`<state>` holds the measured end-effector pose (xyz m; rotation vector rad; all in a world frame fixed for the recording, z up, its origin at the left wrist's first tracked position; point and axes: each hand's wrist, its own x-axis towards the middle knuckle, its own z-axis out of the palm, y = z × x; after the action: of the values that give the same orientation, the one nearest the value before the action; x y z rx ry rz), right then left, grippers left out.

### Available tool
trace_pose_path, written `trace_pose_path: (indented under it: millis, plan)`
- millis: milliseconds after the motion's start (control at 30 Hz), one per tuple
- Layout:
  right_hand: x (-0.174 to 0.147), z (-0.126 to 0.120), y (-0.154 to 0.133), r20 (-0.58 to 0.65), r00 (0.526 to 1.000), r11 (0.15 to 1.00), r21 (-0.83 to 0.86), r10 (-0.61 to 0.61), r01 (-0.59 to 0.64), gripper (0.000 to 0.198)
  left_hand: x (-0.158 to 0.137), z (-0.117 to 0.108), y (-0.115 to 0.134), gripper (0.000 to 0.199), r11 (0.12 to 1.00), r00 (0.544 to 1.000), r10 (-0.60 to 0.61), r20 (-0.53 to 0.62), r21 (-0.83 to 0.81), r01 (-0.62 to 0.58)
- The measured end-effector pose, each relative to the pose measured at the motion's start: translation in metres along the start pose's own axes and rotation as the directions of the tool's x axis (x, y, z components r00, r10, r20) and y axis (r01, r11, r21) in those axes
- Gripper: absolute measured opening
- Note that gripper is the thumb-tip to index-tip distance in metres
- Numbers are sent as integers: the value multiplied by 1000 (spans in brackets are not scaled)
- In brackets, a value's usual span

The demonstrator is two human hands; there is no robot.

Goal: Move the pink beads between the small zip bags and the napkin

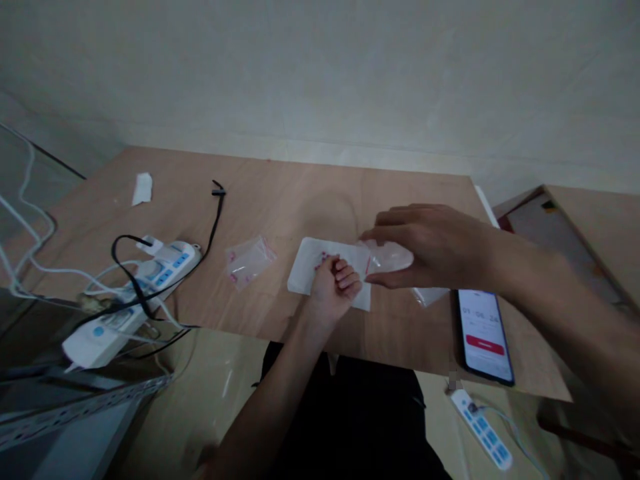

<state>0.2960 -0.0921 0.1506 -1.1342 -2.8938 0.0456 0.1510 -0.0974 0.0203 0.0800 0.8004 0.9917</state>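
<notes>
My left hand (336, 287) is closed, fingers curled and thumb forward, over a white sheet (303, 267) on the wooden table. Small red pieces (324, 257) lie on the sheet by its thumb tip. Whether anything is inside the curled fingers is hidden. From the right, my right hand (430, 243) grips a clear plastic zip bag (393, 257) between thumb and fingers. The bag bulges, and its red-striped mouth points left over the sheet's right part. Another clear zip bag (250, 262) with red marks lies flat to the left.
A phone (483, 333) showing a timer lies at the table's right. Part of another clear plastic bag (429, 295) shows below my right hand. On the left are a power strip (173, 267) with tangled cables and a white scrap (143, 189). Another power strip (483, 430) is on the floor.
</notes>
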Motion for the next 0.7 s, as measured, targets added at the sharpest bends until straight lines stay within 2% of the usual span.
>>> trace_pose_path:
  millis: [67, 100, 133, 167, 200, 233, 267, 300, 333, 433, 600, 700]
  plan:
    - [-27, 15, 12, -147, 971, 973, 159, 189, -166, 46, 7, -5, 6, 46, 988, 995, 93, -47, 129, -87]
    - [-41, 28, 17, -223, 929, 940, 238, 297, -243, 47, 12, -7, 8, 46, 931, 974, 220, -59, 311, -191]
    - [-53, 44, 22, -281, 870, 898, 303, 405, -320, 47, 17, -10, 11, 43, 779, 924, 381, -24, 548, -306]
    - [-63, 63, 25, -339, 802, 859, 339, 492, -384, 47, 22, -13, 13, 40, 514, 849, 524, 75, 766, -385]
    - [-71, 84, 26, -384, 721, 812, 360, 577, -459, 49, 27, -16, 14, 36, 196, 769, 602, 216, 893, -404]
    - [-76, 105, 27, -425, 639, 767, 375, 641, -521, 53, 33, -19, 15, 31, -81, 711, 612, 347, 921, -380]
    - [-79, 126, 26, -451, 571, 727, 376, 686, -575, 57, 38, -22, 15, 27, -255, 683, 588, 432, 901, -351]
    - [-79, 145, 23, -444, 533, 688, 364, 721, -627, 61, 42, -25, 15, 24, -313, 682, 566, 463, 886, -342]
    - [-77, 161, 20, -414, 528, 663, 334, 742, -670, 63, 46, -27, 14, 21, -331, 689, 548, 475, 879, -342]
    - [-69, 190, 8, -269, 557, 612, 215, 786, -761, 63, 54, -35, 11, 17, -441, 695, 495, 522, 840, -316]
    - [-64, 195, 1, -183, 529, 556, 161, 828, -815, 58, 54, -37, 6, 18, -539, 691, 482, 538, 804, -249]
    - [-64, 195, 2, -186, 514, 542, 166, 837, -824, 57, 45, -38, 13, 23, -572, 651, 514, 559, 789, -226]
